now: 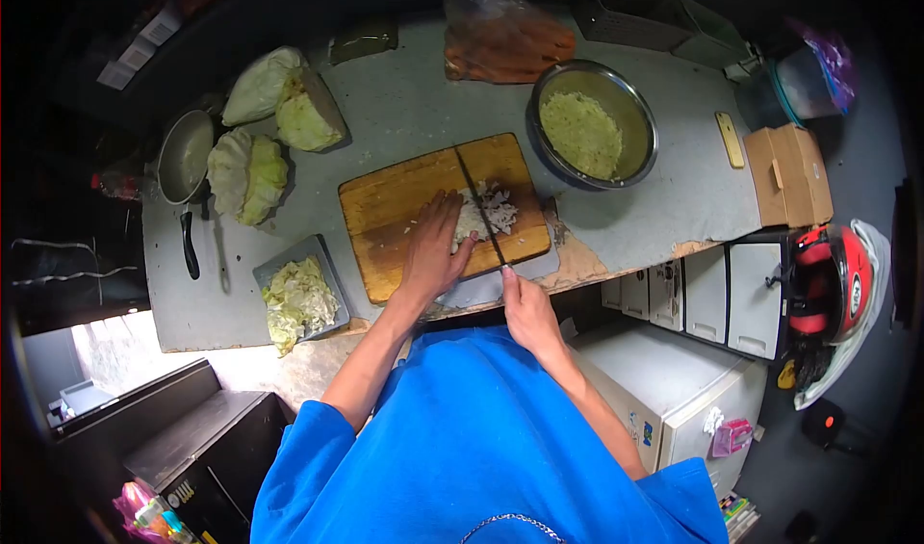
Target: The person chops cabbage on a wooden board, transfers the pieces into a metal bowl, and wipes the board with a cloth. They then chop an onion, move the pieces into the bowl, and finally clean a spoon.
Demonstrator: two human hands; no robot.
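A wooden cutting board (380, 219) lies on the table with a small heap of chopped cabbage (500, 219) on its right half. My left hand (436, 246) rests on the board at the heap's left side, fingers stretched out and thumb apart against the pieces. My right hand (525, 310) is closed around the handle of a knife (476, 197), just off the board's front edge. The knife's long, dark blade runs away from me across the board, between cabbage pieces on both sides.
A metal bowl (645, 149) of shredded cabbage stands back right, near a bag of carrots (510, 48). On the left are cut cabbages (248, 178), a saucepan (183, 159) and a tray (337, 298) of cabbage leaves at the front edge. A cardboard box (789, 178) stands far right.
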